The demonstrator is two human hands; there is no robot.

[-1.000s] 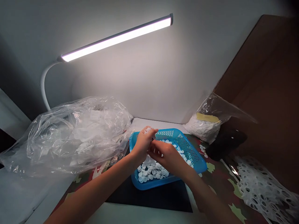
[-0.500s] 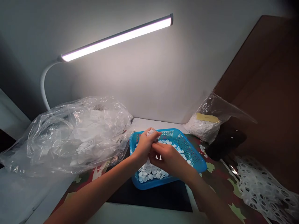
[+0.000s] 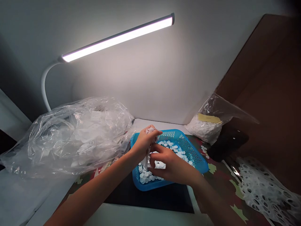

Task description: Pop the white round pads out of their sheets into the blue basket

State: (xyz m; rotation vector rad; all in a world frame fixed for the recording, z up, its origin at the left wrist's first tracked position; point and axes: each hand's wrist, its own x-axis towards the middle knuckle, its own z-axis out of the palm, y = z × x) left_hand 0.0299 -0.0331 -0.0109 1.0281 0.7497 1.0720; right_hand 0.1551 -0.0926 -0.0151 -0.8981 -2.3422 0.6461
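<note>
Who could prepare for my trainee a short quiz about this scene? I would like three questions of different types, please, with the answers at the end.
1. True or false: the lamp is switched off.
2. In the picture, where is the yellow label relative to the blue basket? (a) to the left (b) to the right (c) inside it
3. Which grip is closed around the bunched white material?

Key: 1. False, it is lit. 2. b. 3. The left grip.
</note>
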